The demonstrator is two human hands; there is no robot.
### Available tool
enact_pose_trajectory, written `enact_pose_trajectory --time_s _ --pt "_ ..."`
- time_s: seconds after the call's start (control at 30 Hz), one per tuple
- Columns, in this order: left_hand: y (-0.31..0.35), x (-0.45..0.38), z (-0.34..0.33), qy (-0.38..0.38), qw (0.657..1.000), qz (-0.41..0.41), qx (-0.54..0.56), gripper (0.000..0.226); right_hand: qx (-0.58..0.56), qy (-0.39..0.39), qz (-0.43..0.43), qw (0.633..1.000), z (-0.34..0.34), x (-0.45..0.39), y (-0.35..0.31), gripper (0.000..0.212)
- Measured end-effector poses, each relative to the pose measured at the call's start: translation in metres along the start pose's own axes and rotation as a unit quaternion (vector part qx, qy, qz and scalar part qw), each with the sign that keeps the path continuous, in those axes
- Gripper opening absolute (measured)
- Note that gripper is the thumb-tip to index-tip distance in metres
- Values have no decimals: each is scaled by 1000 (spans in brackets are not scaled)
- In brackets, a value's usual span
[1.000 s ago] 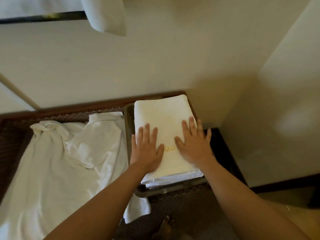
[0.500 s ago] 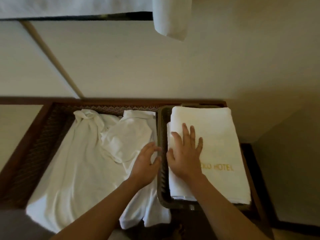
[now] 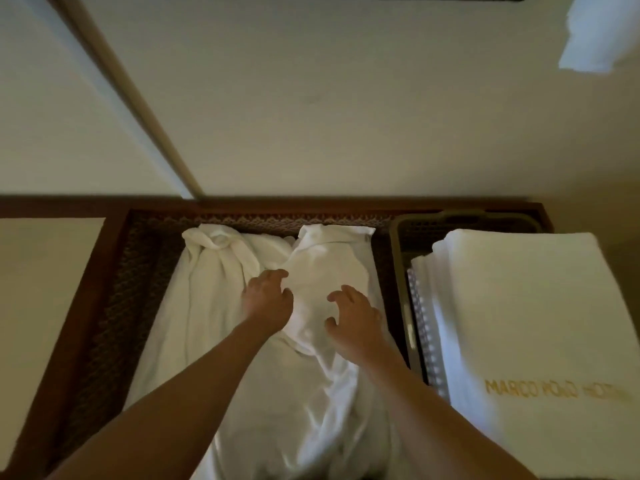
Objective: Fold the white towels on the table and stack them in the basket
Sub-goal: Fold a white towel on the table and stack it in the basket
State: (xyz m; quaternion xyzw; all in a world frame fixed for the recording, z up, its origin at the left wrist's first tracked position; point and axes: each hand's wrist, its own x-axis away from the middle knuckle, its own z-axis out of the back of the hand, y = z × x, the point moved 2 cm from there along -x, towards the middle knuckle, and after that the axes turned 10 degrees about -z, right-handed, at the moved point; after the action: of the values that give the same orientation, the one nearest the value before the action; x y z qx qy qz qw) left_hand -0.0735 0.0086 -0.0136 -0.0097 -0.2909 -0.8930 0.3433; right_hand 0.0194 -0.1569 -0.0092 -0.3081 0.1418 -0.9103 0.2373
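Observation:
Several crumpled white towels lie in a heap on the dark woven table. A smaller white towel lies on top of the heap. My left hand sits at that towel's left edge, its fingers curled into the cloth. My right hand is over the towel's right side with fingers spread and bent, holding nothing. To the right stands the grey-brown basket. It holds a stack of folded white towels, and the top one shows gold lettering.
The table has a raised wooden frame and stands against a pale wall. A slanted rod runs down the wall to the table's back edge. White cloth hangs at the upper right.
Both hands have left the folded stack in the basket and moved left onto the crumpled towels. The view has swung left, so the basket now sits at the right.

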Motion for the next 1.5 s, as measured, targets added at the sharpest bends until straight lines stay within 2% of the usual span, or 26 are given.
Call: enact_pose_trajectory --time_s 0.1,0.2,0.3,0.37,0.47,0.53,0.67,0.73,0.8,0.83,0.93,1.0,1.1,1.2,1.23,1.37,1.43,1.5 --pt "-25 -32 -4 -118 980 -9 -162 57 -30 -10 -42 999 -18 -18 -25 43" --pt "-39 -41 -6 -171 955 -17 -241 46 -56 -6 -64 996 -30 -25 -42 45" --pt "-38 -33 -2 -143 956 -82 -243 36 -62 17 -62 996 -34 -25 -50 57" --pt "-31 -17 3 -99 954 -170 -226 34 -23 42 -37 998 -31 -22 -50 73" --pt "-19 16 16 -33 924 -320 -208 30 54 92 33 994 -24 -8 -50 89" --pt "-14 41 24 -24 902 -377 -208 31 106 94 73 987 -23 5 -44 82" --pt "-11 92 37 2 878 -420 -228 28 164 111 155 968 -12 35 -26 41" --pt "-16 125 36 -8 883 -403 -240 32 180 85 186 962 -11 64 -18 36" --pt "-23 153 35 -33 904 -370 -210 37 177 30 181 967 -12 98 -10 32" --pt "-26 171 37 -58 917 -346 -188 40 161 -12 181 970 -15 120 -5 25" --pt "-35 214 41 -183 947 -247 -89 55 56 -80 177 979 -26 173 2 32" --pt "-43 241 42 -234 940 -226 -103 72 -7 -90 191 977 -30 202 -1 30" --pt "-63 272 42 -247 935 -193 -165 71 -104 -151 187 965 -44 238 -12 28" --pt "-85 295 44 -291 907 -156 -261 75 -137 -229 145 953 -59 264 -19 37" --pt "-91 303 48 -296 904 -154 -267 73 -130 -262 131 947 -63 271 -22 38" --pt "-124 335 71 -252 950 -127 -137 35 -81 -340 96 932 -83 295 -36 16" --pt "-141 353 81 -262 955 -105 -92 31 -24 -335 98 937 -95 302 -42 47" --pt "-164 375 89 -277 956 -79 -58 21 69 -308 107 943 -107 308 -53 57"
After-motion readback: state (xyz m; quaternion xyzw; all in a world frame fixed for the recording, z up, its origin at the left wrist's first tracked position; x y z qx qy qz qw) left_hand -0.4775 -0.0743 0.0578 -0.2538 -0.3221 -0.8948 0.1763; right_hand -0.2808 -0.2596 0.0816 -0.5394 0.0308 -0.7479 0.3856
